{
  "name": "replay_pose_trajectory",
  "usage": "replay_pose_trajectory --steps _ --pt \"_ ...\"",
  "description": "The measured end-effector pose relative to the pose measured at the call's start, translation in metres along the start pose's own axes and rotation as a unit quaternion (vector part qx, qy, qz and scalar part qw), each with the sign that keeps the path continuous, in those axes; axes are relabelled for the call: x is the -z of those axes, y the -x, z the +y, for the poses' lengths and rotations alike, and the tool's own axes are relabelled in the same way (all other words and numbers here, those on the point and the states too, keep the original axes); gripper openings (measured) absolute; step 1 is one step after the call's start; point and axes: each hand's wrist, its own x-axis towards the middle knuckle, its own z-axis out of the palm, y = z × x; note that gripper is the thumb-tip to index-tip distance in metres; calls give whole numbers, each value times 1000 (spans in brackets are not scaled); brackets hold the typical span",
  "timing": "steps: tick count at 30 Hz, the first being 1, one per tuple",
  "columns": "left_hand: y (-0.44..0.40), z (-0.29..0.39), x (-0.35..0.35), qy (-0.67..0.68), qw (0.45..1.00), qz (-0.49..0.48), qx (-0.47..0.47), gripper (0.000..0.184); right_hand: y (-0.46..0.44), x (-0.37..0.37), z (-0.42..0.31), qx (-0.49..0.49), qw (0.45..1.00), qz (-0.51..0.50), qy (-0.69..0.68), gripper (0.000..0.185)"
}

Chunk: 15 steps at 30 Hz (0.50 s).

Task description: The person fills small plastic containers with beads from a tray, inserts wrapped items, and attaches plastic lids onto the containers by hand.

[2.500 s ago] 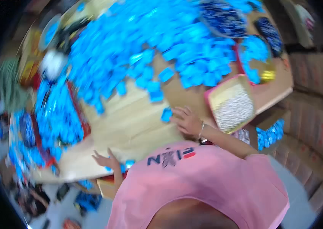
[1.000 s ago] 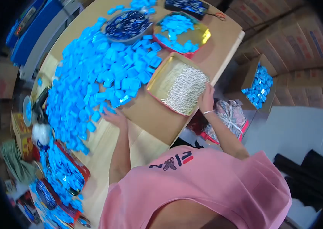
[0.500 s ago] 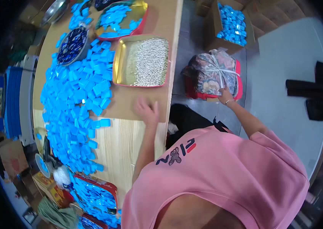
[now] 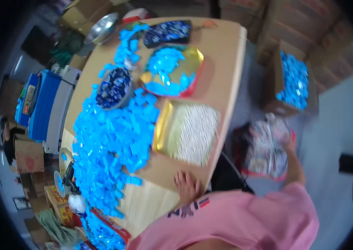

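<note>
My left hand (image 4: 187,186) rests on the table near its edge, below the shallow tin of white beads (image 4: 197,133). Its fingers are spread, with nothing held in them. To its left lies a large heap of light-blue plastic pieces (image 4: 105,141). Off the table to the right, my right hand (image 4: 288,145) is at the side of a patterned cushion (image 4: 266,148) tied with a white strap. The cushion sits on a red seat (image 4: 264,175). Motion smears that hand, so its fingers cannot be made out.
On the table (image 4: 222,54) stand a bowl of dark-blue packets (image 4: 115,87) and a gold-lined tin (image 4: 193,62) with blue pieces. A carton of shiny blue packets (image 4: 295,81) stands on the floor. At far left, a person (image 4: 7,139) is near boxes.
The view has swung, bringing more of the table's far end into sight. My right hand has gone from the cushion's near edge to its right side. My left hand has settled on the table.
</note>
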Motion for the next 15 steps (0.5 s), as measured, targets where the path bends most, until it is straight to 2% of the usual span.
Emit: replay_pose_trajectory --steps 1,2,4,7,9,10,14,15 --pt "3 -2 -4 -5 999 -24 22 68 -32 49 17 -32 972 -4 231 51" --pt "0 1 0 -10 999 -37 34 69 -33 53 20 -23 974 -26 224 51" --pt "-3 7 3 -21 996 -46 70 67 -35 57 24 -96 969 -69 218 55" --pt "7 -3 -27 -28 996 22 84 62 -42 61 30 -213 943 -112 229 67" --pt "29 -22 -56 -190 978 69 46 57 -46 52 28 -301 914 -122 244 77" --pt "22 -16 -48 -188 978 64 55 57 -47 52 30 -344 895 -124 254 82" --pt "-8 13 3 -36 992 -50 110 61 -46 40 29 -505 802 -128 293 104" --pt "-9 15 6 -33 991 -46 119 61 -38 44 49 -389 753 -233 476 92"
